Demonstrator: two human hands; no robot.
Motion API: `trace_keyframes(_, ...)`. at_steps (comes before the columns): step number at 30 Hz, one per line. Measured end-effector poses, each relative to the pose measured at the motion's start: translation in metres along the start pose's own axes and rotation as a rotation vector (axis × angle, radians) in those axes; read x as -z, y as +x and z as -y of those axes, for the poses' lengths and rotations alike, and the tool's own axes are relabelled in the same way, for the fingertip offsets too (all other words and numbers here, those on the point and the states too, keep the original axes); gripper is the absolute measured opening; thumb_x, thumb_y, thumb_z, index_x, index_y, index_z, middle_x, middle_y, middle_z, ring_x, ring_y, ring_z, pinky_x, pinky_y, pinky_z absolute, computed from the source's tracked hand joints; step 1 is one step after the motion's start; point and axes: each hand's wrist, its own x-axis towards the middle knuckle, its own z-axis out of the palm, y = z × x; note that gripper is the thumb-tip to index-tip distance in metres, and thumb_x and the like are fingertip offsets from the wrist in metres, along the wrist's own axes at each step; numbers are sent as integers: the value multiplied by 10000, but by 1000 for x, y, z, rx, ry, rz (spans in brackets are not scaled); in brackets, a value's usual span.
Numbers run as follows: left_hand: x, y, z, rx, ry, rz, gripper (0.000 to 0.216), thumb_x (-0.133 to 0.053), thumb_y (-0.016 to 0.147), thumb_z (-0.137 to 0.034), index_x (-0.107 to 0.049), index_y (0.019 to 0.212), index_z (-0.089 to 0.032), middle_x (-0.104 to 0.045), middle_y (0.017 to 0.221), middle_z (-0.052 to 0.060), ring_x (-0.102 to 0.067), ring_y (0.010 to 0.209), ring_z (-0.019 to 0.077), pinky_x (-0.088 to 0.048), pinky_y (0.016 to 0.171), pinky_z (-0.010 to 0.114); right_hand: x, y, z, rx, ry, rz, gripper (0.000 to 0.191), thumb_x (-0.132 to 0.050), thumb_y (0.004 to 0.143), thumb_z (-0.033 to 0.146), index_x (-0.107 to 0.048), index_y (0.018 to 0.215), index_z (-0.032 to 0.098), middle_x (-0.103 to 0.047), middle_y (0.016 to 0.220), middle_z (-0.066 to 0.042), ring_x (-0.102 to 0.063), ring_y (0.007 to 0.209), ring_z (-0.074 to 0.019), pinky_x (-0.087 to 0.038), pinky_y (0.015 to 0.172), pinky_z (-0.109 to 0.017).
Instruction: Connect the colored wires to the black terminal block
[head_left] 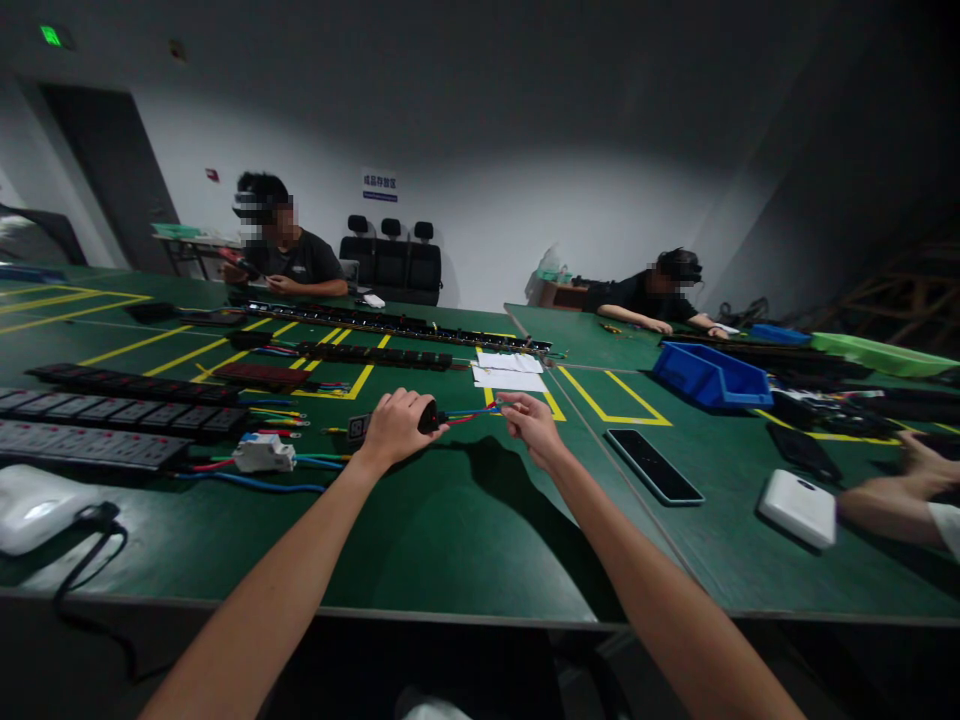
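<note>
My left hand (395, 432) is closed over a dark, rounded part (430, 416) just above the green table. Red, blue and green wires (466, 414) run out of this part to the right. My right hand (529, 424) pinches the wires near their far ends, with thumb and forefinger together. A dark piece with a pale square marking (358, 428) shows on the left side of my left hand; whether it joins the held part is hidden. Left of there, a white breaker-like block (264, 453) sits among coloured wires beside black socket strips (97, 450).
White papers (510, 372) lie beyond my hands. A phone (654, 466), a white box (798, 508) and a blue bin (711, 376) are on the right, near another person's arm (892, 498). Long strips (390, 325) lie farther back. Two people sit across the table.
</note>
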Motion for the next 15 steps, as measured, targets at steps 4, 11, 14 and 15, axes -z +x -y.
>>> trace_keyframes(4, 2, 0, -1, -22, -17, 14, 469, -628, 858, -558, -658, 1123, -172, -696, 1032, 116, -585, 957, 284, -448, 821, 417, 1, 1, 0, 8, -29, 9, 492, -703, 675, 379, -703, 1095, 124, -423, 545, 87, -377, 431, -68, -273, 423, -222)
trace_keyframes(11, 0, -1, 0, -69, 34, 15, 460, -630, 862, -537, -652, 1135, -167, -687, 1032, 115, -573, 966, 284, -435, 802, 409, 6, 2, -3, -47, -7, 101, 589, -709, 673, 362, -689, 1205, 108, -360, 574, 96, -324, 453, -61, -250, 431, -226)
trace_keyframes(14, -1, -2, 1, -92, 47, 24, 456, -647, 854, -517, -651, 1145, -166, -687, 1046, 121, -569, 974, 286, -430, 797, 407, 6, -1, 0, -71, -34, 130, 601, -698, 686, 342, -679, 1237, 102, -350, 580, 92, -315, 472, -65, -266, 439, -225)
trace_keyframes(15, -1, -2, 1, -98, 52, 27, 454, -648, 853, -514, -652, 1146, -167, -686, 1048, 123, -568, 976, 288, -428, 798, 407, 7, -1, 1, -88, -43, 140, 603, -701, 684, 333, -678, 1241, 103, -347, 579, 91, -316, 479, -68, -273, 442, -224)
